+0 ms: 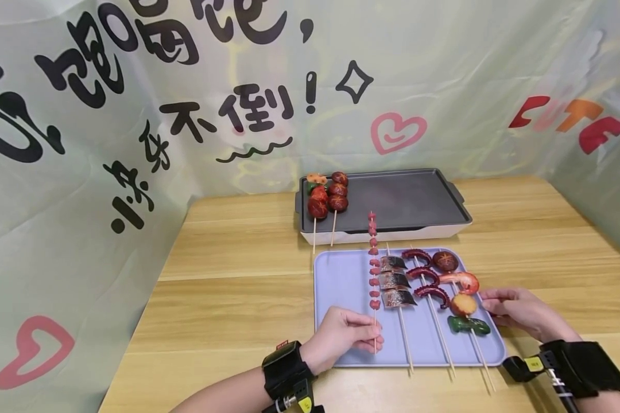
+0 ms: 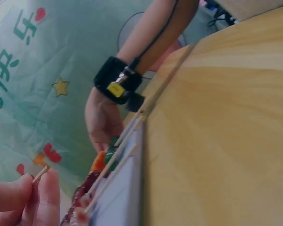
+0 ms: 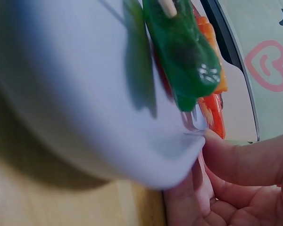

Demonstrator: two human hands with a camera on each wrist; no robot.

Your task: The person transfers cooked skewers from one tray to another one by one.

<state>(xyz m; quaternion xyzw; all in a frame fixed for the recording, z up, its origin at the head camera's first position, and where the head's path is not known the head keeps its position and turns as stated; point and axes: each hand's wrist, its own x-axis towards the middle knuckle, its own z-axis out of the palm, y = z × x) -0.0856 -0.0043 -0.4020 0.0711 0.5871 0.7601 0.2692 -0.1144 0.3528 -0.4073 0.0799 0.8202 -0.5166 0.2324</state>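
Left hand [image 1: 341, 338] pinching sausage skewer [image 1: 374, 269], right hand [image 3: 240, 179] seemingly gripping tray [image 3: 61, 80] edge, plainest at wrist

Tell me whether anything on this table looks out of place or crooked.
Nothing looks spilled or broken. The one skewer out of line is the small-sausage skewer: the left hand pinches its stick, and its tip reaches off the lavender tray over the griddle.

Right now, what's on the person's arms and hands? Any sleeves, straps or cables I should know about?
Both forearms are bare, with no sleeves or gloves. The left hand has a black wrist band with a small red tag and a yellow label on its camera mount. The right hand has a wider black band, also with a yellow label, and a thin cable running from it along the arm.
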